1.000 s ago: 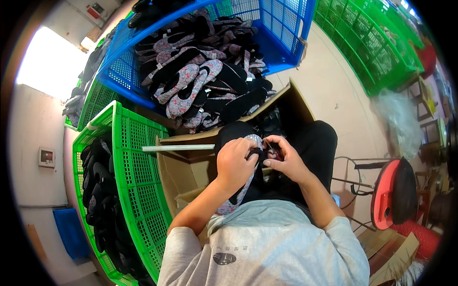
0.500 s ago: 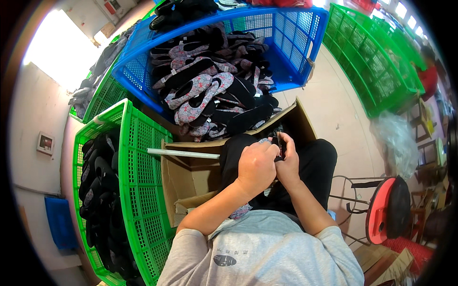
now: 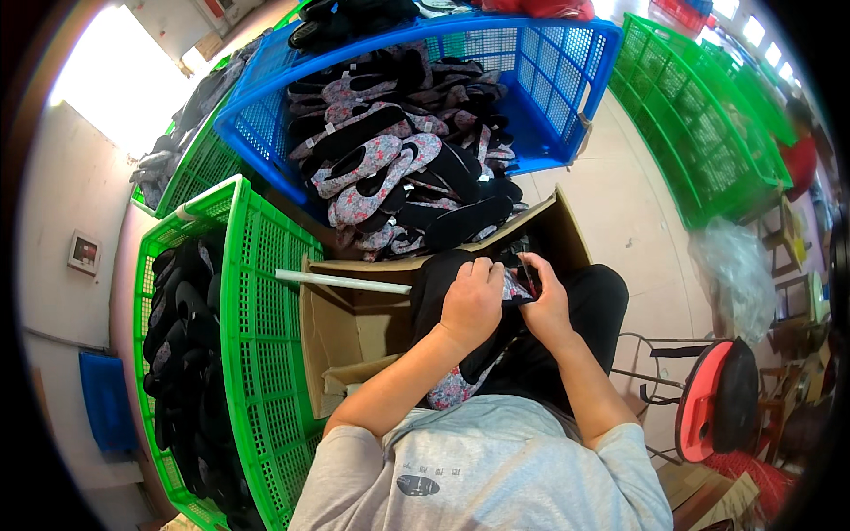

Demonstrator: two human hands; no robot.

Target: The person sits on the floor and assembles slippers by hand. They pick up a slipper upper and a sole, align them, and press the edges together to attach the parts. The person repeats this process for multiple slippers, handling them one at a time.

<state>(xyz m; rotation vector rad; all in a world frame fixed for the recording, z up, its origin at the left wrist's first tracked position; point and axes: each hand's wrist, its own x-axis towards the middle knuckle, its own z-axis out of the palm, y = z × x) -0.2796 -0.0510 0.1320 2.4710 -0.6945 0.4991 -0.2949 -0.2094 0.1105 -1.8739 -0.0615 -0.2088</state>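
- Far left: I see a green crate standing open, filled with dark shoes.
- Just right of it: an open cardboard box stands in front of my knees, with a white rod lying across its far edge.
- Far centre: a blue crate holds a heap of floral and black slippers, well beyond my hands.
- Centre: my left hand is curled shut over a floral slipper, fingers wrapped across its top.
- The floral slipper lies between both hands, above my lap on the near side of the cardboard box; only a small strip of it shows between the fingers.
- Just right: my right hand pinches the same slipper at its right end, fingers narrow, touching the left hand.
- Near right: a red stool stands beside my leg.
- Far right: more green crates stand well apart, with a clear plastic bag on the floor near them.
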